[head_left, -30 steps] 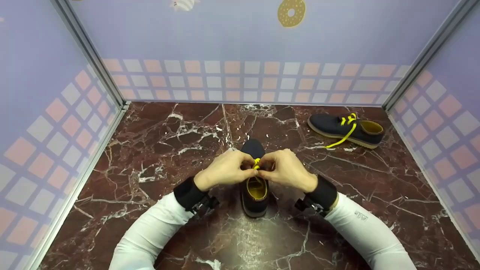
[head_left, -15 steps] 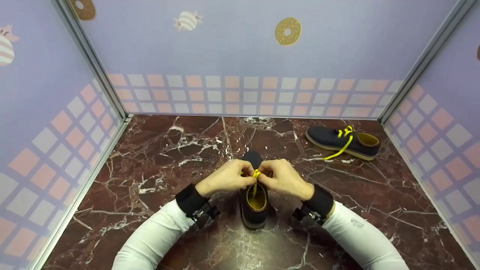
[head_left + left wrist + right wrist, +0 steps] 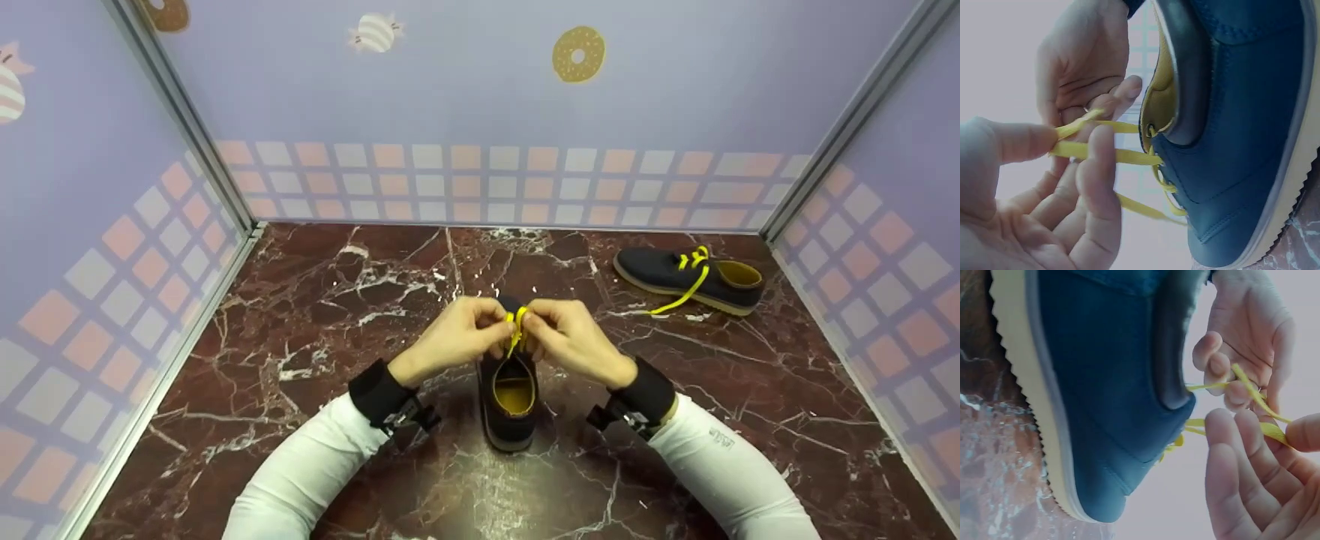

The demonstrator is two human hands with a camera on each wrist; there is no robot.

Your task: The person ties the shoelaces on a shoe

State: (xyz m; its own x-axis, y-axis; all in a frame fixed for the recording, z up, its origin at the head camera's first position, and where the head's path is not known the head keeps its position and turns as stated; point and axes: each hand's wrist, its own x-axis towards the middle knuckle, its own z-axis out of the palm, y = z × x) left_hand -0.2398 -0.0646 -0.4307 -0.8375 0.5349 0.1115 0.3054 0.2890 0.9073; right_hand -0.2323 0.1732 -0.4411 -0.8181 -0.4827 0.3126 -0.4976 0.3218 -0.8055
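A dark blue shoe (image 3: pixel 510 435) with a yellow-tan lining stands on its sole, toe pointing away. Its yellow shoelace (image 3: pixel 516 341) rises from the eyelets in strands. My left hand (image 3: pixel 454 337) pinches one part of the lace between thumb and fingers, just left of the shoe's tongue. Opposite it, my right hand (image 3: pixel 577 341) pinches another part, fingertips close to the left ones. The left wrist view shows two lace strands (image 3: pixel 1134 156) drawn taut out of the top eyelets. A lace end (image 3: pixel 1249 391) crosses between the hands in the right wrist view. The hands hide the shoe's toe.
A second dark blue shoe (image 3: pixel 652 271) lies at the back right, toe to the left, its loose yellow lace (image 3: pixel 686 300) trailing onto the marbled surface (image 3: pixel 337 465). Patterned panels (image 3: pixel 480 97) enclose the back and both sides.
Both hands have moved slightly forward, and the lace parts they hold now stand a little apart instead of bunched together. The head view tilted up and then slightly back down.
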